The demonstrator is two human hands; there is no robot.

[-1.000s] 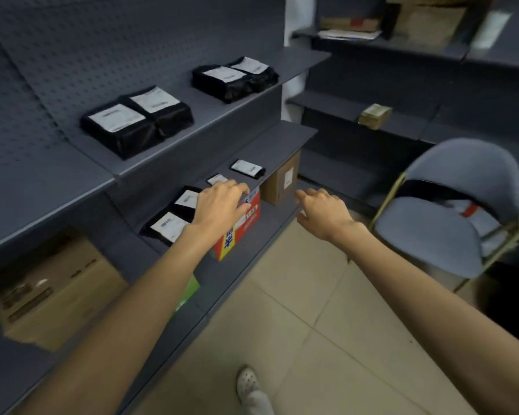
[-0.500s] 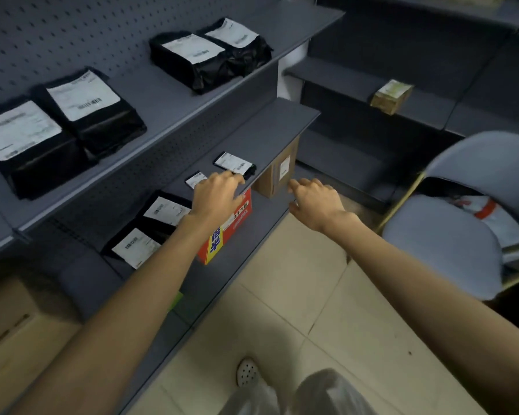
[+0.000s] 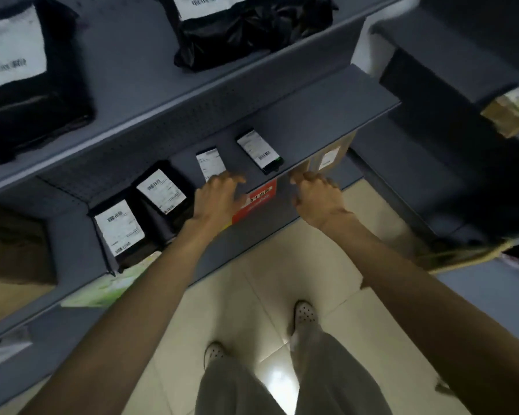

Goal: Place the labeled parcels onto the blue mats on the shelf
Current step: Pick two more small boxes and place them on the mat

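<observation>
Black parcels with white labels lie on grey shelves. On the middle shelf (image 3: 312, 115) are two larger parcels (image 3: 119, 232) (image 3: 162, 191) at the left and two small flat ones (image 3: 211, 164) (image 3: 259, 151) further right. My left hand (image 3: 219, 194) rests fingers spread at the shelf's front edge, touching the near end of a small parcel. My right hand (image 3: 316, 196) hovers just off the edge, over a red box (image 3: 258, 202) on the shelf below, holding nothing. Larger black parcels (image 3: 237, 28) (image 3: 27, 79) sit on the upper shelf. No blue mat is visible.
A brown carton (image 3: 327, 158) stands under the middle shelf at the right, another carton (image 3: 15, 250) at the far left, and a green-white pack (image 3: 108, 287) on the low shelf. A small box (image 3: 510, 112) lies on the right-hand shelving. My feet (image 3: 304, 313) stand on pale floor tiles.
The view has tilted down and closer to the shelves. Both hands stay near the middle shelf's front edge; the left hand now touches a small parcel's near end.
</observation>
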